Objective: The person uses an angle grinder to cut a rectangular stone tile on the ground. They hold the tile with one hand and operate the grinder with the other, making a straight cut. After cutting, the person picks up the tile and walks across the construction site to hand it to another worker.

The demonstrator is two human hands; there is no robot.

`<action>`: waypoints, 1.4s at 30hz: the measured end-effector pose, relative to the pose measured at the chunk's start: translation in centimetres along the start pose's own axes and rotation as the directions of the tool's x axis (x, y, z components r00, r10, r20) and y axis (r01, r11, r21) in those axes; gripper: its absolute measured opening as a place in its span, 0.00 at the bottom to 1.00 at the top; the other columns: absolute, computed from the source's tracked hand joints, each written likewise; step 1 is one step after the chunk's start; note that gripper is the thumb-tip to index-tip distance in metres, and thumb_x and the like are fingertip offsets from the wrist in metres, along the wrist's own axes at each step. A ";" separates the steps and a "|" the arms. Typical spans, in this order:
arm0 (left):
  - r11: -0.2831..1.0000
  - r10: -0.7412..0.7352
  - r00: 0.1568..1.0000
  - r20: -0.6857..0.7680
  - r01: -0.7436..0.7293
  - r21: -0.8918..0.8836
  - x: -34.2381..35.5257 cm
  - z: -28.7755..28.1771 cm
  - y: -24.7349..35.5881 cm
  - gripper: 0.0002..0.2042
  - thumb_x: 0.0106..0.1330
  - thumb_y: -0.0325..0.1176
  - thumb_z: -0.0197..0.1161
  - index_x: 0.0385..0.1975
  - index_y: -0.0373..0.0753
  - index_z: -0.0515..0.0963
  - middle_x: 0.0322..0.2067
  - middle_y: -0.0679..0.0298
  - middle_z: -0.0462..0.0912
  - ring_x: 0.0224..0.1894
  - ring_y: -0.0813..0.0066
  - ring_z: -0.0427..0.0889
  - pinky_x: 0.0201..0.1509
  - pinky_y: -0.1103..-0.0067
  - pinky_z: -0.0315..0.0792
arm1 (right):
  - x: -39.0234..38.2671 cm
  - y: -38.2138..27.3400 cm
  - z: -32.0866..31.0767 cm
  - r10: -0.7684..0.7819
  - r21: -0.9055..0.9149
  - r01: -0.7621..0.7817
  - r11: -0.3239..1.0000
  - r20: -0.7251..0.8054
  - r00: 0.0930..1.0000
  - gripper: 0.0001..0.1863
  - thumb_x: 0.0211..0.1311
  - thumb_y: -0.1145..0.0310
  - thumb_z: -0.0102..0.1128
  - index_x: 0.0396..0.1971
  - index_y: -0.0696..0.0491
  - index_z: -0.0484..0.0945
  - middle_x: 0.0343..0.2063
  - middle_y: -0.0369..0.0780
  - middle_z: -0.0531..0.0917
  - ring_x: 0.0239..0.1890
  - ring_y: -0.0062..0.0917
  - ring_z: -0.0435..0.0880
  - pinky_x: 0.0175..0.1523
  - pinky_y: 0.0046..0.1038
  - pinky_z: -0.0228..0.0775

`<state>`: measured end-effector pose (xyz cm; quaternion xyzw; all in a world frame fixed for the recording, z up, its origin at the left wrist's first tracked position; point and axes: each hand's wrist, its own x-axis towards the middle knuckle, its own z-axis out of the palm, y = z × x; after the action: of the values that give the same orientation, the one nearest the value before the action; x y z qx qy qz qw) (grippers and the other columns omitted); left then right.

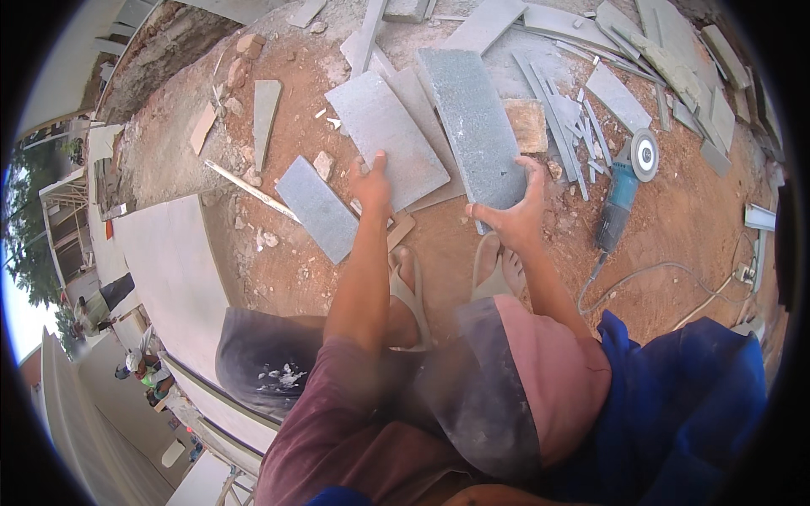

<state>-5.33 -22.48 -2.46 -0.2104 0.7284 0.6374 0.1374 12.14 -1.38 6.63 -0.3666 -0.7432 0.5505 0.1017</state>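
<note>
My right hand point(515, 211) spans the near end of a long grey stone slab point(472, 122), thumb at its near left corner and fingers along its right edge. The slab's far end points away from me. To its left, my left hand point(371, 184) is closed at the left edge of a lighter grey stone tile point(388, 131), one digit on top; the other fingers are partly hidden. Beneath these two pieces another flat slab point(416, 88) shows between them. A smaller bluish-grey tile point(318, 209) lies on the ground left of my left forearm.
An angle grinder point(622, 187) with a pale disc lies to the right, its cable point(658, 268) looping over the reddish soil. Cut strips point(582, 126) and stacked slabs point(675, 51) fill the far right. A large pale panel point(173, 244) stands at left; people point(143, 371) are beyond it.
</note>
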 end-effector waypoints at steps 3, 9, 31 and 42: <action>0.995 0.012 1.000 -0.013 -0.011 0.103 0.2 0.6 -0.5 0.16 0.72 0.33 0.67 0.54 0.33 0.76 0.48 0.53 0.86 0.48 0.64 0.85 0.53 0.69 0.78 | -0.3 -0.6 0.8 -0.065 0.066 0.061 0.996 0.053 0.997 0.58 0.31 0.56 0.88 0.66 0.55 0.64 0.59 0.50 0.71 0.64 0.43 0.72 0.69 0.44 0.65; 0.923 0.043 0.995 -0.090 -0.005 0.385 0.6 1.3 -1.4 0.23 0.72 0.42 0.66 0.58 0.31 0.76 0.53 0.41 0.85 0.55 0.49 0.85 0.61 0.62 0.75 | -0.5 1.2 -0.5 -0.177 -0.002 0.177 0.984 0.059 0.982 0.55 0.32 0.59 0.88 0.64 0.56 0.66 0.60 0.49 0.71 0.64 0.40 0.71 0.70 0.43 0.63; 0.809 -0.443 0.784 -0.436 0.559 0.184 2.9 -19.0 -5.7 0.43 0.58 0.52 0.82 0.65 0.25 0.74 0.60 0.46 0.82 0.61 0.52 0.83 0.67 0.62 0.75 | -0.6 -1.0 -2.7 -0.090 0.247 0.034 0.968 0.217 0.972 0.51 0.36 0.62 0.86 0.63 0.53 0.66 0.56 0.42 0.71 0.61 0.32 0.72 0.68 0.35 0.63; 0.907 -0.196 0.946 -0.259 0.275 0.318 -4.6 -16.3 11.4 0.19 0.71 0.40 0.73 0.51 0.30 0.86 0.41 0.56 0.92 0.38 0.67 0.90 0.44 0.69 0.82 | 3.6 -24.2 -5.9 -0.113 -0.041 0.145 0.989 0.432 0.895 0.42 0.34 0.66 0.80 0.54 0.54 0.70 0.50 0.42 0.75 0.56 0.33 0.74 0.67 0.34 0.62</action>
<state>-5.68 -36.79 12.05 -0.3390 0.8099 0.4486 0.1669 2.40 2.31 29.56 -0.1899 -0.7893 0.5825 -0.0411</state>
